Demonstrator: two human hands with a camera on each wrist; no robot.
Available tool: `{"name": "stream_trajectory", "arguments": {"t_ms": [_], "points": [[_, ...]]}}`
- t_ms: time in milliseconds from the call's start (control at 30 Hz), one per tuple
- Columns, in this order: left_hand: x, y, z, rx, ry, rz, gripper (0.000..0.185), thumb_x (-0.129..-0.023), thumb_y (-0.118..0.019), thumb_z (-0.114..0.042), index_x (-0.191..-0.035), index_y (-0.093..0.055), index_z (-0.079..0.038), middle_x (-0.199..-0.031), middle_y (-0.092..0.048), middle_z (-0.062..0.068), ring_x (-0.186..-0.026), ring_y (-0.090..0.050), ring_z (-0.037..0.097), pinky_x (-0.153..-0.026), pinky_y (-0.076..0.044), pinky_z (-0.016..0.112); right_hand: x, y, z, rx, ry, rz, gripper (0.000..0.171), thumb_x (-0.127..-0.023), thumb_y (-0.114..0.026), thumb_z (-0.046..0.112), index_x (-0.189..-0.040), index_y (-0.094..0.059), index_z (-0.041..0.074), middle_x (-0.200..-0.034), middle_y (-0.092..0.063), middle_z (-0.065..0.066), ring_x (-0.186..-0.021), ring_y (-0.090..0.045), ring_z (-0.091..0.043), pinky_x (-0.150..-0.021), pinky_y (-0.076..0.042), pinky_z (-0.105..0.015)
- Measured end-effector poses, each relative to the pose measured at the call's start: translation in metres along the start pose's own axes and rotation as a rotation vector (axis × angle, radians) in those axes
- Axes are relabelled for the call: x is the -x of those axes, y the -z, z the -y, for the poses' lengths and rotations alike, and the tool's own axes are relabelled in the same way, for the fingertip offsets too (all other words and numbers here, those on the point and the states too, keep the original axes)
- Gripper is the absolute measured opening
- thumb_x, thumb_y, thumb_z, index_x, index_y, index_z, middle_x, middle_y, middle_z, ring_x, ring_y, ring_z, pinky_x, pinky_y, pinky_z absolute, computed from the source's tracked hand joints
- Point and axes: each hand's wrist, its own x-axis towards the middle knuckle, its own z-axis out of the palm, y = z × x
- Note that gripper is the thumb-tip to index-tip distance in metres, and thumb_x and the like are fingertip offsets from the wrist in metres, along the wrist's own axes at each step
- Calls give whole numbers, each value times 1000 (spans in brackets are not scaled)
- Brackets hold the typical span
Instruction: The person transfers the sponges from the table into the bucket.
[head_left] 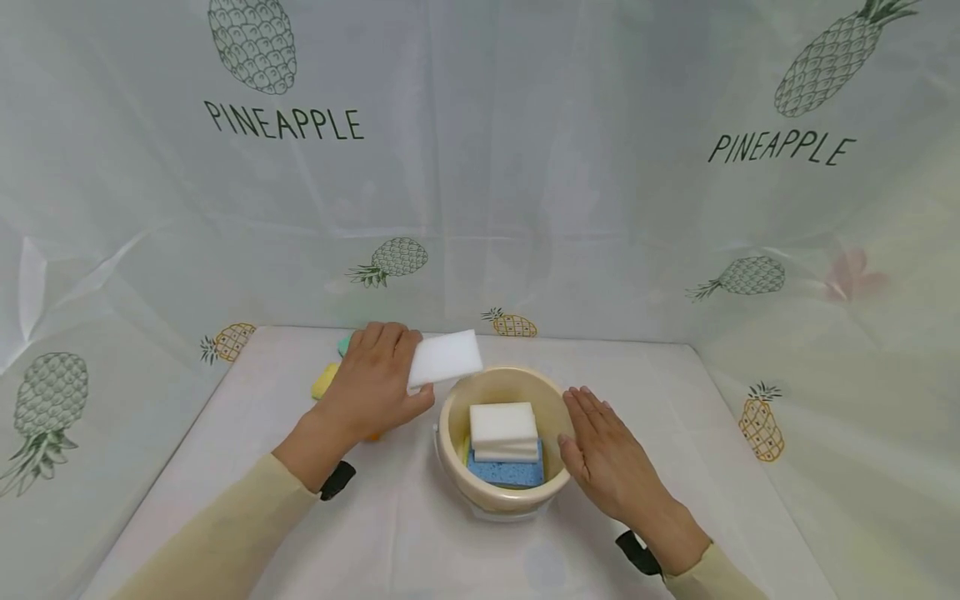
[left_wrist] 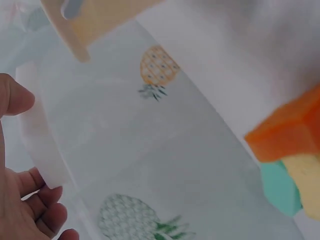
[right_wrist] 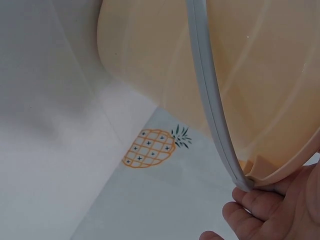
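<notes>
White sponge block held beside a cream bucket on the tabletop (head_left: 420,533).

The left hand (head_left: 375,379) pinches one flat white rectangular sponge (head_left: 446,357) just above the bucket (head_left: 450,417) rim's far left; the right hand (head_left: 603,454), grip released with fingers straight, rests against the bucket's right side. Inside the bucket lie two white sponges (head_left: 504,429) stacked on one blue sponge (head_left: 506,473). Behind the left hand sit one orange (left_wrist: 287,130), one yellow (left_wrist: 306,180) and one teal sponge (left_wrist: 280,187).

The word "PINEAPPLE" stands printed 2 times on the curtain (head_left: 480,167), each under a drawn pineapple, at upper left and upper right.
</notes>
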Motion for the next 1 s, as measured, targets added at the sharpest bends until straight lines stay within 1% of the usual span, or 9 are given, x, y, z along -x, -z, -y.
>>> {"name": "stream_trajectory", "arguments": {"t_ms": [167,367,467,700,867,1000], "points": [[-8,-4,-22,-4,-50,75,64,-86,-65,-46,-130,-58,0,-123,-59,16,-114,-51,34,-98,-42,49,0,1,0,12,0,0,60,-108,-49,32,-156,-44,-5,-161,-47,-21,-152,-42,-38,-123,-35,-55],[-18,-11,-44,-21,-131,138,56,-86,-60,-43,-127,-59,-4,-121,-58,11,-110,-49,29,-96,-41,44,0,0,-1,9,1,2,60,-108,-48,32,-156,-44,-4,-161,-47,-21,-153,-42,-38,-123,-35,-55],[-22,-15,-53,-33,-155,172,56,-87,-58,-44,-127,-59,-5,-120,-57,10,-109,-48,27,-95,-40,43,1,0,-1,5,-2,10,60,-109,-48,32,-157,-43,-4,-162,-46,-20,-153,-41,-37,-123,-34,-55],[-28,-24,-66,-44,-153,259,58,-90,-55,-50,-128,-59,-6,-118,-57,8,-106,-47,25,-92,-38,39,1,0,-1,1,2,9,61,-109,-48,32,-157,-43,-5,-162,-46,-21,-153,-41,-38,-122,-35,-56],[-28,-28,-70,-58,-136,310,58,-91,-54,-52,-127,-60,-8,-118,-58,6,-106,-46,24,-93,-39,38,1,0,-1,-3,2,10,61,-109,-48,32,-157,-43,-5,-162,-46,-21,-153,-42,-38,-122,-35,-56],[-26,-29,-71,-68,-131,329,57,-91,-54,-52,-126,-61,-8,-118,-59,6,-105,-46,23,-94,-40,38,1,0,-1,-3,2,10,61,-109,-48,32,-157,-43,-5,-162,-46,-21,-153,-42,-38,-122,-35,-56]]}}
